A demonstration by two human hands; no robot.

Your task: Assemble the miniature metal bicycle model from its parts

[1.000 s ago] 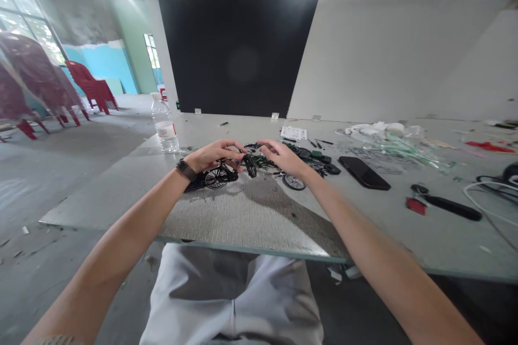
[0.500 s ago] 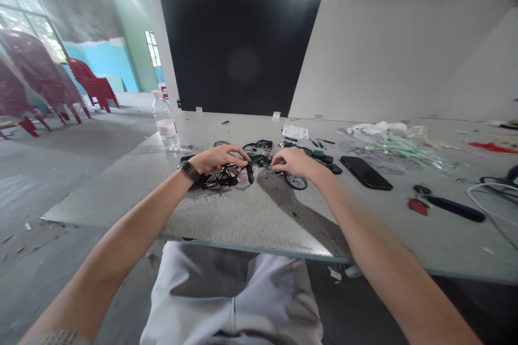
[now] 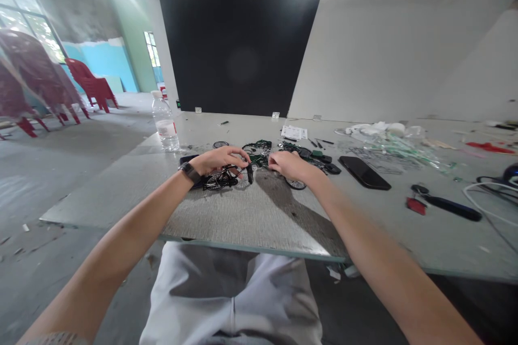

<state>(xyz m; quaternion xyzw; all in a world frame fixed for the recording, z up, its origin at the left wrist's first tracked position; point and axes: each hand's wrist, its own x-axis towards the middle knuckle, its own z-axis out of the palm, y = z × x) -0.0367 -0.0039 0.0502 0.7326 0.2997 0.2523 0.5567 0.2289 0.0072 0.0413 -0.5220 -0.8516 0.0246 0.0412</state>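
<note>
A black model bicycle (image 3: 220, 180) stands low over the table, its spoked wheel to the left and a black curved part at its right end. My left hand (image 3: 220, 158) is closed over the top of it, fingers curled on the frame. To the right, my right hand (image 3: 288, 164) is lowered to the small parts, fingers pinched together; whatever lies between them is hidden. Under that hand shows a loose spoked wheel (image 3: 296, 185). Green and black model parts (image 3: 259, 158) lie between and behind the hands.
A water bottle (image 3: 165, 124) stands at the left back. Right of the hands lie a phone (image 3: 364, 172), a dark-handled tool (image 3: 454, 208) with a red tag, and clear plastic wrapping (image 3: 408, 145). A paper slip (image 3: 294, 132) lies behind. The table's front edge (image 3: 259, 249) is near my lap.
My right hand has shifted slightly left and its fingers have drawn closer together, covering more of the loose wheel. My left hand keeps its place on the model bicycle.
</note>
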